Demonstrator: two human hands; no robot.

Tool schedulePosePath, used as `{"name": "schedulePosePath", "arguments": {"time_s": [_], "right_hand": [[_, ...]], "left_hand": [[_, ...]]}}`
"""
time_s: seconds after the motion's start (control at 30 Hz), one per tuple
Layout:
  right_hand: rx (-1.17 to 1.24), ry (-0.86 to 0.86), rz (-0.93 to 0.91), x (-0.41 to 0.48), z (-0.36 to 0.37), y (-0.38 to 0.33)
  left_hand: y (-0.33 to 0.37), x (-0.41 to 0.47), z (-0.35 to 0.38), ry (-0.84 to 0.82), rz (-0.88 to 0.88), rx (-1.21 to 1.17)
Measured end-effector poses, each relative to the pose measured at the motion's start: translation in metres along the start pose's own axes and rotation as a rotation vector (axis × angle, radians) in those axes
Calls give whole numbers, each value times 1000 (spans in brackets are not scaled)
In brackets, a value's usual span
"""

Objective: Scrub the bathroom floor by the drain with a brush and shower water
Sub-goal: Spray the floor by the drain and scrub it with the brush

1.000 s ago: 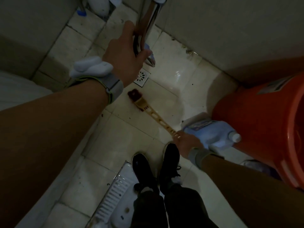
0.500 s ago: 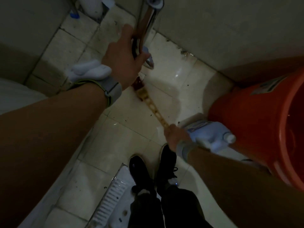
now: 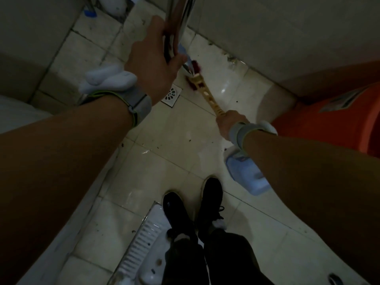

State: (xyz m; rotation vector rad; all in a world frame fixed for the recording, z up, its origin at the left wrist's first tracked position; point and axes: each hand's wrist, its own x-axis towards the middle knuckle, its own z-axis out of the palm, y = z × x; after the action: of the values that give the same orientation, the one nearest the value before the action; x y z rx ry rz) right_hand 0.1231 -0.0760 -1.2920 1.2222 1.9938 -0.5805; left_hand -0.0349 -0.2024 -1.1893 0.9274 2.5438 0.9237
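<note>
My left hand [image 3: 153,64] grips a chrome shower head [image 3: 178,23] held above the floor, nozzle end pointing down toward the wall corner. My right hand [image 3: 228,124] grips the end of a long yellow-handled brush [image 3: 207,95]. Its dark red bristle head [image 3: 195,77] rests on the pale tiles just right of the square metal drain [image 3: 171,95], partly hidden behind the shower head. The tiles around the drain look wet and speckled with dirt.
An orange bucket [image 3: 329,124] stands at the right by the wall. A pale blue detergent bottle [image 3: 244,173] lies under my right forearm. My black shoes [image 3: 193,206] stand beside a white squat pan [image 3: 144,243]. Tiled walls close in at the back and left.
The brush head has been pushed away from me, from left of the drain to beyond it near the wall. My right hand moved forward with it. My left hand keeps the shower head.
</note>
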Motion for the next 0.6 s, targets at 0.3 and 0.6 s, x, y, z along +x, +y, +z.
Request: {"name": "schedulePosePath", "arguments": {"time_s": [0.3,0.6], "right_hand": [[-63,-153,-84,-78,80,62],[-114,7,-125,0,4,7]], "left_hand": [[-3,-2,-15,7,-39,0],[-10,-4,2,34,9,13]]}}
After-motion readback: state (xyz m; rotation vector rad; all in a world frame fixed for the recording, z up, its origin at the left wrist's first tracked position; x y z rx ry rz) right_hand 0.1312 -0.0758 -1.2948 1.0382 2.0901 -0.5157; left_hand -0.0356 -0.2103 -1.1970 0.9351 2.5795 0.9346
